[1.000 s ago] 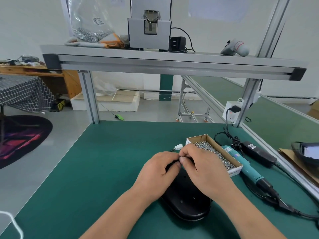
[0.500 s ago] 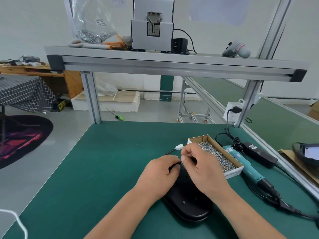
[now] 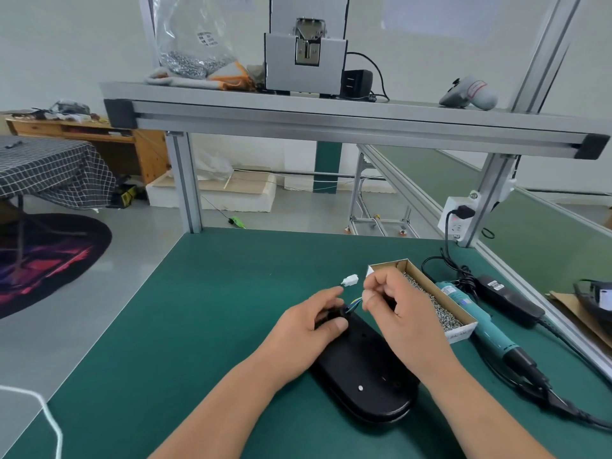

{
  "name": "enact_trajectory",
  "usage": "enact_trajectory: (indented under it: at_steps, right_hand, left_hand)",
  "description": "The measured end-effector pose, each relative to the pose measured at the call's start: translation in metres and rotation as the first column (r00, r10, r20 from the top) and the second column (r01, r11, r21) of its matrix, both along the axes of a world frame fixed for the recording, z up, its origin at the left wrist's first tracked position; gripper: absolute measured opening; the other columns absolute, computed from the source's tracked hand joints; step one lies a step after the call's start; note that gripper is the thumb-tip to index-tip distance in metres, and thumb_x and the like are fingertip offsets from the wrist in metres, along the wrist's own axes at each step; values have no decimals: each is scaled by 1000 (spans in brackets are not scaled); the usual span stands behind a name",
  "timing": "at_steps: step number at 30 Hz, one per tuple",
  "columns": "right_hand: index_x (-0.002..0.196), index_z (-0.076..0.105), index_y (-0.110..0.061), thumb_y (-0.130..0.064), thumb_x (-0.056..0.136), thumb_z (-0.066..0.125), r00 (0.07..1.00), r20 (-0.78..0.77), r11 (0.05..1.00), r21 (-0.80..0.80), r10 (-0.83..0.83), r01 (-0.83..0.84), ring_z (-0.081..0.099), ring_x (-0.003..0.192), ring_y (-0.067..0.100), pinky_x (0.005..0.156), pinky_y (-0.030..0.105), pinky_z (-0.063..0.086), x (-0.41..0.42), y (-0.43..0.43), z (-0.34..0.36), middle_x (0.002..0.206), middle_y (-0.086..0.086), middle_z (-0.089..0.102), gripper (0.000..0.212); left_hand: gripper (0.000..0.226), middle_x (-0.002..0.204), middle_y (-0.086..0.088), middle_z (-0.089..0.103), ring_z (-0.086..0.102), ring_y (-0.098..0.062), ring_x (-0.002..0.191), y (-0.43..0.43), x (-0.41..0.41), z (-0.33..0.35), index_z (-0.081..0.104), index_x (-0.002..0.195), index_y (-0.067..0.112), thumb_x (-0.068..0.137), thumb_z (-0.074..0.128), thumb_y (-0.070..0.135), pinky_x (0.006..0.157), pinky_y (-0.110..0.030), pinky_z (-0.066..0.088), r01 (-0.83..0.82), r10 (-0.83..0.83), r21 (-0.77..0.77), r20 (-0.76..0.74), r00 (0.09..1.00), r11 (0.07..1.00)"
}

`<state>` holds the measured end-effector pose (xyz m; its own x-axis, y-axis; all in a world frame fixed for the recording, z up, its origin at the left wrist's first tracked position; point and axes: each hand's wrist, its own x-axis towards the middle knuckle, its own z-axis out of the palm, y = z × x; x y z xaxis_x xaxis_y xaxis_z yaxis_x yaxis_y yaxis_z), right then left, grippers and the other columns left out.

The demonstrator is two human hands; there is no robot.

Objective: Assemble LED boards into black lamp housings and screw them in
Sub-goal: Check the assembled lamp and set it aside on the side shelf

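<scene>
A black oval lamp housing (image 3: 362,376) lies flat on the green table (image 3: 205,309), its far end between my hands. My left hand (image 3: 309,329) grips that far end, thumb on top beside a black cable fitting. Thin coloured wires (image 3: 353,302) come out of the fitting and end in a white connector (image 3: 350,279) that lies on the table beyond my fingers. My right hand (image 3: 394,309) hovers just right of the wires with its fingers curled; whether it pinches anything is hidden. No LED board shows.
An open cardboard box of small screws (image 3: 430,301) sits right of my right hand. A teal electric screwdriver (image 3: 480,329) with its cable and black power adapter (image 3: 510,301) lies further right. An aluminium shelf (image 3: 331,124) spans overhead.
My hands have drawn apart at the housing's far end. The right hand lifted up and away, which uncovers the coloured wires and the cable fitting. The housing has stayed put.
</scene>
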<state>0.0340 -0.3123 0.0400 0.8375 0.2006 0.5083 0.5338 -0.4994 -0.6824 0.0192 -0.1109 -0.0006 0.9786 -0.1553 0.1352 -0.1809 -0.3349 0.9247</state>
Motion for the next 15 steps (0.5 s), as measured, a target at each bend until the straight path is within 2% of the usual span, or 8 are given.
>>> enact_trajectory:
  at_steps: [3, 6, 10, 13, 15]
  right_hand:
    - [98, 57, -40, -17, 101, 64, 1000, -1, 1000, -20, 1, -1, 70, 93, 12, 80, 33, 53, 1, -4, -1, 92, -16, 71, 25]
    - [102, 57, -41, -17, 102, 64, 1000, 5, 999, -41, 11, -10, 70, 98, 9, 82, 30, 52, 0, -4, -1, 97, -19, 72, 24]
    - [107, 57, -41, -21, 102, 65, 999, 30, 996, -91, 14, -11, 71, 96, 6, 83, 35, 55, -1, -1, -2, 98, -22, 71, 22]
    - [108, 57, -40, -23, 102, 65, 998, 50, 996, -81, 40, -36, 72, 95, 6, 82, 37, 57, -2, 2, -3, 98, -22, 72, 20]
    - [107, 57, -41, -27, 100, 63, 997, 65, 996, -72, 51, -46, 71, 96, 7, 81, 33, 56, -4, 4, -2, 99, -23, 72, 17]
  left_hand:
    - [56, 129, 34, 64, 58, 9, 128, -2, -1, -2, 55, 138, 64, 94, 73, 36, 112, -21, 42, 1, -3, 29, 56, 998, 1000]
    - [41, 128, 28, 67, 60, 3, 127, -7, 1, -3, 65, 133, 51, 98, 72, 31, 112, -29, 46, -36, 31, 31, 155, 987, 999]
    - [24, 117, 20, 68, 65, -8, 118, -11, 1, -1, 73, 118, 39, 98, 68, 25, 105, -38, 52, -76, 66, 44, 208, 976, 996]
    - [20, 116, 22, 66, 62, -8, 116, -14, -1, 1, 68, 113, 42, 94, 64, 37, 102, -38, 53, -105, 85, 90, 203, 975, 990]
    - [18, 112, 22, 65, 59, -7, 114, -17, -1, 2, 65, 111, 43, 93, 61, 44, 97, -38, 52, -101, 68, 148, 213, 975, 984]
